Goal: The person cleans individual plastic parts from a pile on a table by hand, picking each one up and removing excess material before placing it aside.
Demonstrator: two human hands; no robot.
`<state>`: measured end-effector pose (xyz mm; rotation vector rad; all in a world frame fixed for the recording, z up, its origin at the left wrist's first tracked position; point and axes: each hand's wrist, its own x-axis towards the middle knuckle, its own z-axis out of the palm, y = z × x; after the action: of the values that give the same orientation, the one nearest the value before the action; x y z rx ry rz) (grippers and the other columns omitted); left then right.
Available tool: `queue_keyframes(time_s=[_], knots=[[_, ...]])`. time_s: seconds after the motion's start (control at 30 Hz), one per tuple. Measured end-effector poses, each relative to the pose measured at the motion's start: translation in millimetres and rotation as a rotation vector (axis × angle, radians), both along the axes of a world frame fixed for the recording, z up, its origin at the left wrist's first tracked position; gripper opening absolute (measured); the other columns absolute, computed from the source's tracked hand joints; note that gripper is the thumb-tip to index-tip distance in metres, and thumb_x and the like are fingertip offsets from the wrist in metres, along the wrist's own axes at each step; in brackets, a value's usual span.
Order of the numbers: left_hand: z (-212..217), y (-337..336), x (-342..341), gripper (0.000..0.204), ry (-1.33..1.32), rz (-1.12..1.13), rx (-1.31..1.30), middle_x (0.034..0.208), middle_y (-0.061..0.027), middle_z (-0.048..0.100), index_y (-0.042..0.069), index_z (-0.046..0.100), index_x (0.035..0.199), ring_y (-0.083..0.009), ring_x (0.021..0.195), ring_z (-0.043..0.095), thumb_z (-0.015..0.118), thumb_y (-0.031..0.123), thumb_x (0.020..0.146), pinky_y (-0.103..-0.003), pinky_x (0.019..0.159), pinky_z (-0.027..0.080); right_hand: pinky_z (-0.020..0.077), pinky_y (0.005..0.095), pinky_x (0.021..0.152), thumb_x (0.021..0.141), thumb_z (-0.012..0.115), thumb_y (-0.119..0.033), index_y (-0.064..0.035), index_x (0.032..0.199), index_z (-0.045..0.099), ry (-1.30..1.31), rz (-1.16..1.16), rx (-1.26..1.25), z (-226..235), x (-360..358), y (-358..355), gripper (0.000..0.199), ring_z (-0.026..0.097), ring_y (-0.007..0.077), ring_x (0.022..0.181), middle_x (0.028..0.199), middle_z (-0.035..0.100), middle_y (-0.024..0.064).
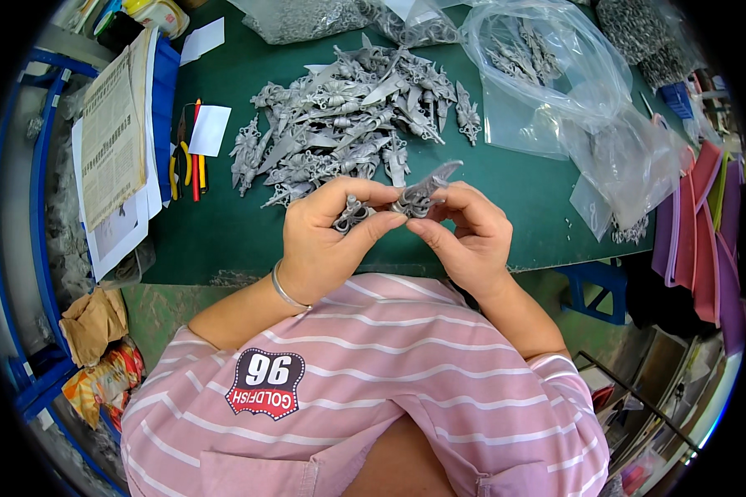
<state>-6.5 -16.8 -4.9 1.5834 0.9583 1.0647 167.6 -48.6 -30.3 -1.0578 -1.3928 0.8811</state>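
Near the table's front edge, my left hand (317,232) and my right hand (479,240) meet with closed fingers on one small grey dagger-shaped piece (429,185). Its blade points up and to the right, while its ornate end sits between my thumbs and forefingers. A second grey piece with ring loops (352,215) is tucked inside my left hand; the rest of it is hidden by the fingers. Just beyond my hands lies a large heap of similar grey pieces (340,124), some with blades and loops showing. One loose piece (468,113) lies at the heap's right side.
Clear plastic bags (547,99) with grey pieces spread across the right of the green table (539,207). On the left lie yellow-handled pliers (174,170), a red pen (196,178), a white card (210,131) and stacked papers (112,141). Coloured strips (696,240) hang at right.
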Motion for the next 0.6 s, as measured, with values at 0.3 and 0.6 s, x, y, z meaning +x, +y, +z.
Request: queue_keyframes(time_s=[0.3, 0.6], knots=[[8, 0, 4, 0.015, -0.073, 0.009, -0.269, 0.087, -0.0064, 0.066, 0.000, 0.064, 0.089, -0.0093, 0.075, 0.059, 0.067, 0.000, 0.074, -0.022, 0.068, 0.047, 0.0445, 0.0223, 0.058, 0.069, 0.068, 0.004, 0.0024, 0.087, 0.058, 0.019, -0.221, 0.141, 0, 29, 1, 0.021, 0.054, 0.0127, 0.065, 0.080, 0.058, 0.0076], [-1, 0, 0, 0.008, -0.249, 0.005, -0.326, 0.082, -0.0102, 0.065, -0.001, 0.057, 0.085, -0.0074, 0.061, 0.053, 0.062, 0.005, 0.082, -0.018, 0.051, 0.042, 0.0458, 0.0220, 0.044, 0.083, 0.057, -0.008, 0.0071, 0.094, 0.049, 0.039, -1.430, 0.435, 56, 262, 5, 0.020, 0.061, 0.0163, 0.065, 0.082, 0.057, 0.0105]])
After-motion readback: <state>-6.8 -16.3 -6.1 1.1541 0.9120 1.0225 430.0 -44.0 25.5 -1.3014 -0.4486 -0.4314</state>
